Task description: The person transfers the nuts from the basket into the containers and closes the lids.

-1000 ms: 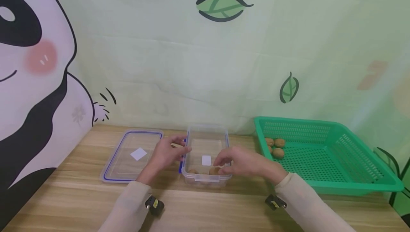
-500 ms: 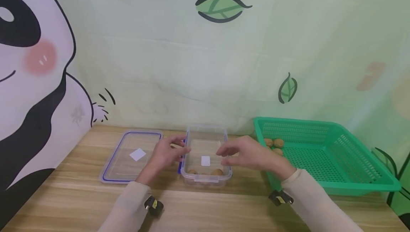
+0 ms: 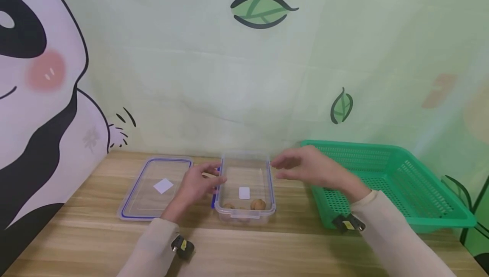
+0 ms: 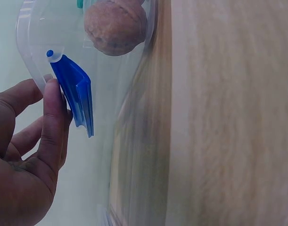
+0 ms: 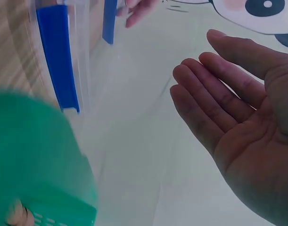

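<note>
A clear plastic container (image 3: 246,214) with blue side latches stands at the middle of the table, holding a few walnuts (image 3: 258,204) at its near end. My left hand (image 3: 197,185) pinches its left rim, fingertips beside a blue latch (image 4: 74,92) in the left wrist view. Raised between the container and the green basket (image 3: 382,221), my right hand (image 3: 305,165) holds nothing; its fingers are extended and palm visible in the right wrist view. One walnut (image 5: 20,214) shows in the basket there; in the head view the right hand and forearm cover that corner.
A clear lid (image 3: 143,200) with a blue seal and a white label lies flat left of the container. Close behind the table (image 3: 244,251) hangs a printed backdrop (image 3: 183,77). Dark cables (image 3: 475,209) run beside the basket at the right.
My right hand has let go of a walnut inside the container, then lifted and moved right toward the basket. The left hand has stayed at the container's left rim.
</note>
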A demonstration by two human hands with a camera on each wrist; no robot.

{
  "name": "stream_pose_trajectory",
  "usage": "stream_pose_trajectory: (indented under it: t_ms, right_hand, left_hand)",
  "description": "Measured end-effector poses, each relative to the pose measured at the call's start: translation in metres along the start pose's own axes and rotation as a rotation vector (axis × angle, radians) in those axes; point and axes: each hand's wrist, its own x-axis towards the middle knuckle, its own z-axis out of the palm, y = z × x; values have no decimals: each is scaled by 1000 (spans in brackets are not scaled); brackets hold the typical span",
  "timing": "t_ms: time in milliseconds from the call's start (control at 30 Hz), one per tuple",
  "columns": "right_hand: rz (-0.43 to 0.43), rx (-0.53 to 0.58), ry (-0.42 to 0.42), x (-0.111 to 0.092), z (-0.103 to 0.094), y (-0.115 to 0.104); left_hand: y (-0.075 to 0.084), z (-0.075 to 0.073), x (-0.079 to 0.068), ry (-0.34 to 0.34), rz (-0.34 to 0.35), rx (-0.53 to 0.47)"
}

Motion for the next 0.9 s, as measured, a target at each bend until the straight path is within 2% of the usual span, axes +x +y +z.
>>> stream_pose_trajectory:
  t_ms: [267,433,900]
  right_hand:
    - [40,-10,29,-2,-22,13]
    - [76,26,49,-2,-35,30]
    - [121,-23,79,-10,-56,81]
  left_hand:
    - [0,-1,-1,-5,-1,12]
    - [0,-1,-1,-10,-4,17]
    - [0,0,-2,0,-2,10]
